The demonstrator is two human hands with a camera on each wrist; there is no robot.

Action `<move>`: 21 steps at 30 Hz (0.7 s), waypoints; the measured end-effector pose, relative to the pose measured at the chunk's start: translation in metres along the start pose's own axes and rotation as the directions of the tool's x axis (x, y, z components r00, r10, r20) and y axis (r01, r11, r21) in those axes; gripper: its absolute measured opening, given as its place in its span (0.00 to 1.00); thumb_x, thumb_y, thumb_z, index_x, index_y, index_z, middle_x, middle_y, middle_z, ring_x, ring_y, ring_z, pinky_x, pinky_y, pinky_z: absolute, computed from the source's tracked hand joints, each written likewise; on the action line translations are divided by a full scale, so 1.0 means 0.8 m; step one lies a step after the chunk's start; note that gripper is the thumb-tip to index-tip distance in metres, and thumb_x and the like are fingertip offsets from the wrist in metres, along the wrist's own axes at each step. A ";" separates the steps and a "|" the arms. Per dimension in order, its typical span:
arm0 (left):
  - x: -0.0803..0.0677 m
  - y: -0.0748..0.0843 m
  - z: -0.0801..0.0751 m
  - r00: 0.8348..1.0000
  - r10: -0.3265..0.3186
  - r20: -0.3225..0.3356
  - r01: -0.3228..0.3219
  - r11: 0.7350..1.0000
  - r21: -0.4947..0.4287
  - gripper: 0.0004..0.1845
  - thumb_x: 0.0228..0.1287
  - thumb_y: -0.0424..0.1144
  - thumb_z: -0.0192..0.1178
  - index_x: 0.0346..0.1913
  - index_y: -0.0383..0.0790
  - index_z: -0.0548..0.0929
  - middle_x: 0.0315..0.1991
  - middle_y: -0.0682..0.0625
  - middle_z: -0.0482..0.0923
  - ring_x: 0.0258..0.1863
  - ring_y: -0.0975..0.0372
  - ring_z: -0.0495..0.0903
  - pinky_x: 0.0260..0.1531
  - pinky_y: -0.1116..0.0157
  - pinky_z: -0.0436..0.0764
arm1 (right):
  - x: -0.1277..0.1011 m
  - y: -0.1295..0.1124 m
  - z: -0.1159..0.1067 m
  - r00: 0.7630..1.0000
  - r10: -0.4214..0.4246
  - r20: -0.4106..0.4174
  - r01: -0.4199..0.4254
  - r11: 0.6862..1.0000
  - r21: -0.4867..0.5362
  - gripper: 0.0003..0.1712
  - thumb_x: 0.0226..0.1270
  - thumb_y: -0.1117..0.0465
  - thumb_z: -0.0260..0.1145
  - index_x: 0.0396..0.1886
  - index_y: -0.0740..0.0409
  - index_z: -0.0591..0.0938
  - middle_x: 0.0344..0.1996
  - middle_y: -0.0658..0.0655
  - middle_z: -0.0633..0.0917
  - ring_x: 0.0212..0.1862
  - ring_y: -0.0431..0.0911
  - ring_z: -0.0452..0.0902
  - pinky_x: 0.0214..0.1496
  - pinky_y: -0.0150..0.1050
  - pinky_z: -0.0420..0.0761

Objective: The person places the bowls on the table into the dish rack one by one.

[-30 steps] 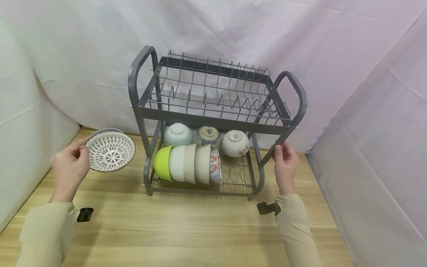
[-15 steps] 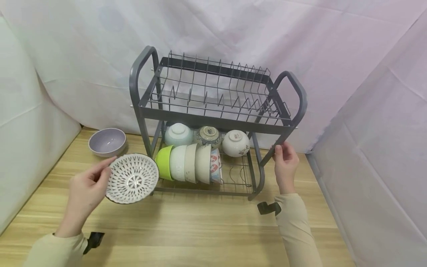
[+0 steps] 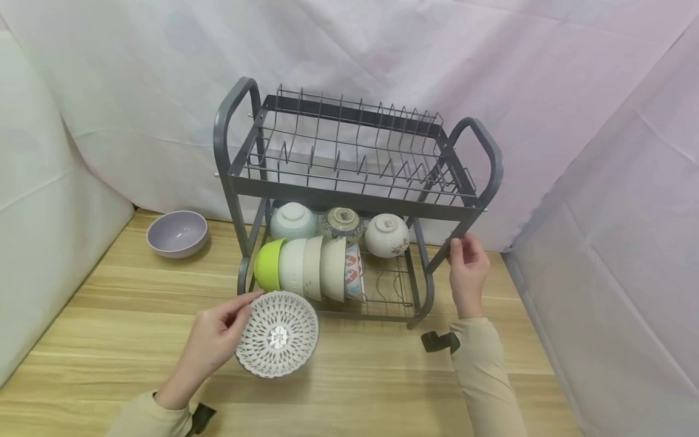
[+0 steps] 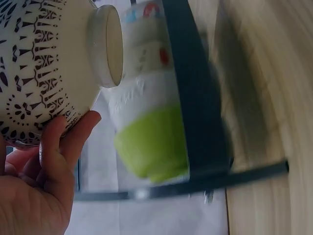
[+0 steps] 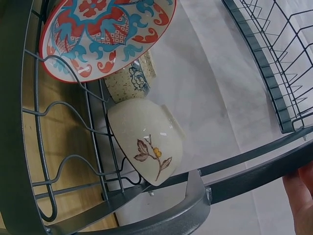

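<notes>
My left hand (image 3: 210,340) pinches the rim of a white bowl (image 3: 278,334) with a dark lattice pattern, thumb at its inner edge. The bowl is tilted, its inside facing the head camera, in front of the rack's lower left. In the left wrist view its patterned outside and foot ring show beside the fingers (image 4: 51,142). My right hand (image 3: 468,270) holds the right front leg of the grey two-tier dish rack (image 3: 349,197). On the lower tier several bowls stand on edge in a row, from a lime green bowl (image 3: 267,265) to a red-and-blue patterned bowl (image 3: 354,273).
Behind that row, a light blue bowl (image 3: 293,220), a speckled bowl (image 3: 341,223) and a white flowered bowl (image 3: 386,235) lie upside down. A purple bowl (image 3: 177,233) sits on the wooden table (image 3: 371,388) at left. White cloth (image 3: 601,243) encloses the back and sides.
My left hand has carried the lattice-patterned bowl right and toward me, away from the purple bowl, which now shows fully. My right hand has stayed on the rack leg.
</notes>
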State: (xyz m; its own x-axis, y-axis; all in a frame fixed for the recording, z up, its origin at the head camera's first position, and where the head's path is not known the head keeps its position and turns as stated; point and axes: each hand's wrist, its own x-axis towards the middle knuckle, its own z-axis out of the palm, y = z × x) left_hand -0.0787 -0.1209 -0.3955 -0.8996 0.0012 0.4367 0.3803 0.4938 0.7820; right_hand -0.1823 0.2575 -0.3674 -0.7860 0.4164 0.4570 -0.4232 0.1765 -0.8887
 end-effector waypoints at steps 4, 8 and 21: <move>-0.003 0.004 0.020 1.000 0.007 0.026 -0.007 0.999 -0.033 0.14 0.53 0.21 0.54 0.40 0.35 0.84 0.17 0.51 0.77 0.11 0.75 0.65 0.07 0.77 0.67 | -0.001 -0.001 0.001 1.000 0.004 0.004 -0.004 0.999 -0.038 0.05 0.63 0.65 0.58 0.36 0.54 0.78 0.27 0.46 0.78 0.31 0.34 0.77 0.37 0.27 0.79; -0.005 0.012 0.036 0.997 -0.009 0.071 0.015 0.996 -0.087 0.14 0.54 0.22 0.54 0.41 0.35 0.84 0.24 0.48 0.81 0.14 0.74 0.70 0.09 0.76 0.70 | -0.001 -0.002 0.001 1.000 -0.003 0.003 0.003 0.998 -0.056 0.05 0.64 0.66 0.57 0.36 0.55 0.78 0.26 0.46 0.77 0.30 0.34 0.77 0.37 0.26 0.79; -0.004 0.019 0.069 0.983 -0.058 0.175 0.078 0.991 -0.112 0.15 0.54 0.22 0.54 0.41 0.38 0.84 0.32 0.47 0.84 0.20 0.70 0.77 0.18 0.74 0.76 | -0.050 -0.037 -0.001 0.977 -0.078 0.199 0.140 0.938 -0.316 0.31 0.62 0.72 0.56 0.65 0.67 0.60 0.56 0.65 0.65 0.60 0.52 0.62 0.61 0.47 0.68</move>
State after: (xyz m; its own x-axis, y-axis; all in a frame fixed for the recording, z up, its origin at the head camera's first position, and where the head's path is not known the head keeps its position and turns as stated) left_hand -0.0819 -0.0652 -0.4096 -0.9438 0.1252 0.3060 0.3304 0.3916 0.8588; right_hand -0.1380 0.2362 -0.3597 -0.8242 0.2158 0.5236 -0.3643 0.5058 -0.7820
